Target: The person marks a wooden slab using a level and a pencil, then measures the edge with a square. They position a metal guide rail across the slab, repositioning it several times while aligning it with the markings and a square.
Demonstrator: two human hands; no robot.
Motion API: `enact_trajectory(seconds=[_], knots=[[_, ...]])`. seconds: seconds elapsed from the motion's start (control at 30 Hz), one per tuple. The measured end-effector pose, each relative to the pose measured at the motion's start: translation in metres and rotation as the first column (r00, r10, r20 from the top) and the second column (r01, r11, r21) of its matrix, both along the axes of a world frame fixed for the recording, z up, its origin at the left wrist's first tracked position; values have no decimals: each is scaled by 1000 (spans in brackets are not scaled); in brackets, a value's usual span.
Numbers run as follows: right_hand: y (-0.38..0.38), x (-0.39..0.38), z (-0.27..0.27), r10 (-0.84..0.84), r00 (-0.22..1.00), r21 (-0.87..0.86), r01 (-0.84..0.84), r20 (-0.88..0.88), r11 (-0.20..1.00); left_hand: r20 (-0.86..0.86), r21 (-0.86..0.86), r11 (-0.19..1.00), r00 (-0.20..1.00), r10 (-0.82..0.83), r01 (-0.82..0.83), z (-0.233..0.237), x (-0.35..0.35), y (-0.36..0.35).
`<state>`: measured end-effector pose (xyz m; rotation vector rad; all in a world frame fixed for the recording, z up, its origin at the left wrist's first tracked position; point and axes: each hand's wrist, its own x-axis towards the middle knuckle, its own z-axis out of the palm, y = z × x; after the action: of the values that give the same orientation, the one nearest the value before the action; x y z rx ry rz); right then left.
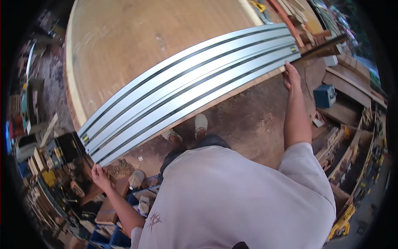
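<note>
A long silver metal guide rail (186, 89) with black strips lies slanted across the near edge of a big wooden board (137, 37). My left hand (99, 175) grips the rail's lower left end. My right hand (291, 76) holds the rail's near edge close to its upper right end. My arms are spread wide apart, my grey shirt and sandalled feet show below the rail.
Brown dirt floor lies under my feet. Wood offcuts, yellow tools and boxes crowd the left (54, 157). A blue box (324, 95) and wooden frames and planks (352, 137) stand on the right. A dark bar (323, 47) sticks out beyond the rail's right end.
</note>
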<state>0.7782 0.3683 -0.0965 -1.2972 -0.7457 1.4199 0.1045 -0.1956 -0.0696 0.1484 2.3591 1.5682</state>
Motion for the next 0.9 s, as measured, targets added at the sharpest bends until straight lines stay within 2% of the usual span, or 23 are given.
enact_trajectory(seconds=[0.23,0.37,0.43,0.57,0.63,0.73,0.83,0.9], knots=[[-10,-17,16,-69,997,-15,69,-27,998,61,33,998,997,-46,44,4,-6,1],[-11,-17,18,-62,997,-21,61,-37,998,68,50,988,987,-147,144,1,-16,-5],[-10,-15,12,-38,999,-21,37,-38,999,72,17,994,991,-113,112,2,-16,-5],[-13,-20,20,-78,994,-22,76,-74,997,68,-24,980,978,-196,198,13,-10,2],[-14,-21,27,-100,991,-27,98,-89,995,62,-74,990,991,-116,120,10,-12,0],[-12,-17,24,-49,989,-48,43,-137,998,69,-102,990,994,-90,97,13,-10,2],[-13,-17,26,-51,989,-69,42,-139,997,147,-1,978,968,-205,208,6,-31,-14],[-13,-16,24,-65,988,-75,54,-143,996,145,-26,977,968,-207,213,16,-18,-4]])
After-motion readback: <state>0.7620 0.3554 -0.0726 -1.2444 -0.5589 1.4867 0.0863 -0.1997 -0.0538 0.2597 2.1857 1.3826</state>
